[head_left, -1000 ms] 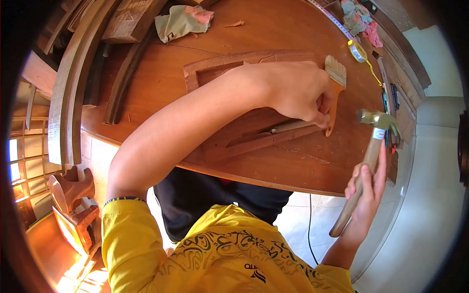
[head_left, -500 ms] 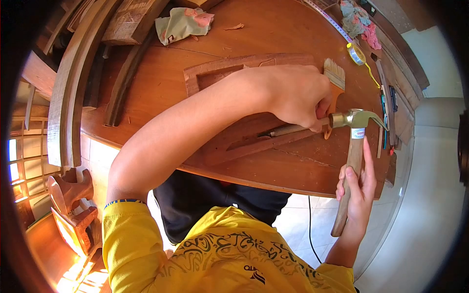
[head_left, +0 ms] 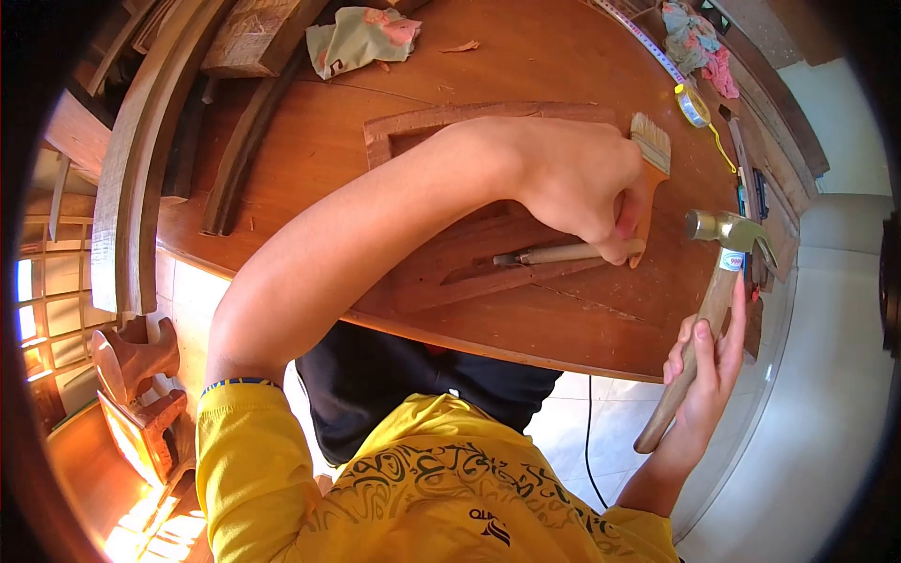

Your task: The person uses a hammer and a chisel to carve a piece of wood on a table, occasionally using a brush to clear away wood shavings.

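My left hand [head_left: 591,192] is closed round the handle end of a chisel [head_left: 554,254], whose metal blade points left over a carved wooden frame [head_left: 469,274]. The frame lies on the brown table [head_left: 535,66], partly hidden by my left forearm. My right hand [head_left: 706,375] grips the wooden handle of a claw hammer [head_left: 696,361]. The hammer's head is to the right of the chisel's handle end, apart from it. Close behind my left hand lies a brush [head_left: 650,145] with pale bristles.
Wooden beams [head_left: 141,178] stand at the left. A cloth [head_left: 361,42] and a wood shaving [head_left: 460,46] lie at the back. A tape measure [head_left: 693,106], crumpled rags [head_left: 690,42] and long wood strips are at the right. A carved wooden chair [head_left: 141,375] is at lower left.
The hammer in my right hand has moved right, away from the chisel's handle end. My left hand still holds the chisel, and the whole view has shifted slightly.
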`<state>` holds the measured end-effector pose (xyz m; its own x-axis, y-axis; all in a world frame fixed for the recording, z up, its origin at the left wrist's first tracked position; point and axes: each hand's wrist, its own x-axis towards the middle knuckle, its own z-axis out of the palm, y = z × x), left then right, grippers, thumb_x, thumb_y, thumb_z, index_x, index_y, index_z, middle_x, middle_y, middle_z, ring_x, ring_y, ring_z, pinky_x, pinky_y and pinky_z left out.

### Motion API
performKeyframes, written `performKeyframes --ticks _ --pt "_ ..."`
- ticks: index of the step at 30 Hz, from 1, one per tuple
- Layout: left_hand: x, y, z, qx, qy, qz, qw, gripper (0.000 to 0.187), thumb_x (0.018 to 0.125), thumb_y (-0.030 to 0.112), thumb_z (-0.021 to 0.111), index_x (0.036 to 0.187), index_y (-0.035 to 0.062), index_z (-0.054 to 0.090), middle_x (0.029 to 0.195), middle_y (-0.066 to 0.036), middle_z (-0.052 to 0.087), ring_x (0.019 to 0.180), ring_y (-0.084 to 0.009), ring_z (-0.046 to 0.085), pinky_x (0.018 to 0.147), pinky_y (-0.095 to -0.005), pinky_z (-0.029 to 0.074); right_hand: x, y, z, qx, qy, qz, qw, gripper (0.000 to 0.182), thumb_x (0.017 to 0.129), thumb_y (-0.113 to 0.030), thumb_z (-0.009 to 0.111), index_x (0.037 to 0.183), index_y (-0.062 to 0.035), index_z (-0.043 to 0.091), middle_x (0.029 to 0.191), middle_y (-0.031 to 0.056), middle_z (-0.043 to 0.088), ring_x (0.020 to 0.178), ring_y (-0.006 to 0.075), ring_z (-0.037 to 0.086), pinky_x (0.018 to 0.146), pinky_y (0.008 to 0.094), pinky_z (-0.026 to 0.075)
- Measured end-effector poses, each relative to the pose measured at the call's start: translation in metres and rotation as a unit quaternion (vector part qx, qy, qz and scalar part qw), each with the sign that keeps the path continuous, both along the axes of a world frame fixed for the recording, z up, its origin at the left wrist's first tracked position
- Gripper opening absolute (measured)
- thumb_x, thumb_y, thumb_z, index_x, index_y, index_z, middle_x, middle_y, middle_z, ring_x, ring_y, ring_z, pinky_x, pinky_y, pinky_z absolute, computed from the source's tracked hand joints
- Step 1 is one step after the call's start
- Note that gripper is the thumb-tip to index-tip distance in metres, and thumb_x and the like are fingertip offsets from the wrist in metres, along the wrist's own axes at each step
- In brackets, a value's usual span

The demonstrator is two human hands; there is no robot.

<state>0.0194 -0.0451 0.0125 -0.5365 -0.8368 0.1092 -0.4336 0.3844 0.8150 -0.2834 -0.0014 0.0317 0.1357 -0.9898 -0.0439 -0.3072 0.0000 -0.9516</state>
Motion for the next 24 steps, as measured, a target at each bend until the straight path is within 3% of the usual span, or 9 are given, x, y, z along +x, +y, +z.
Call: performKeyframes --ticks 7,9,15,24 --pt "0.003 0.000 0.000 0.009 0.016 -0.011 1.000 0.033 0.084 0.029 0.080 0.093 -0.0020 0.074 0.086 -0.013 0.075 0.083 -0.0273 0.073 0.077 -0.0379 0.057 -0.011 -0.002 -0.005 0.020 0.007 0.075 0.997 0.068 0.105 -0.005 0.054 0.168 -0.0129 0.029 0.079 0.0056 0.057 0.053 0.0065 0.049 0.047 0.0225 0.042" --pt "0.002 0.000 0.001 0.007 -0.002 -0.006 1.000 0.032 0.084 0.028 0.080 0.092 -0.0017 0.074 0.086 -0.013 0.075 0.083 -0.0272 0.073 0.076 -0.0381 0.056 -0.008 -0.004 -0.004 0.022 -0.002 0.059 0.998 0.069 0.105 -0.005 0.054 0.169 -0.0121 0.029 0.079 0.0057 0.058 0.053 0.0065 0.048 0.047 0.0226 0.042" --pt "0.001 0.000 0.005 0.003 -0.041 -0.023 0.999 0.028 0.084 0.027 0.077 0.093 0.0011 0.073 0.083 -0.012 0.074 0.079 -0.0267 0.071 0.074 -0.0387 0.055 -0.010 -0.012 -0.008 0.037 0.015 0.145 0.989 0.072 0.104 -0.003 0.055 0.169 -0.0109 0.026 0.078 0.0045 0.057 0.054 0.0063 0.048 0.049 0.0219 0.040" --pt "0.005 -0.002 -0.003 -0.043 0.057 -0.018 0.997 0.026 0.095 0.029 0.074 0.098 0.0031 0.075 0.083 -0.012 0.076 0.077 -0.0257 0.072 0.070 -0.0378 0.054 -0.011 -0.013 -0.005 0.034 0.018 0.094 0.995 0.070 0.104 -0.004 0.054 0.169 -0.0114 0.028 0.077 0.0047 0.057 0.053 0.0067 0.048 0.049 0.0227 0.042"
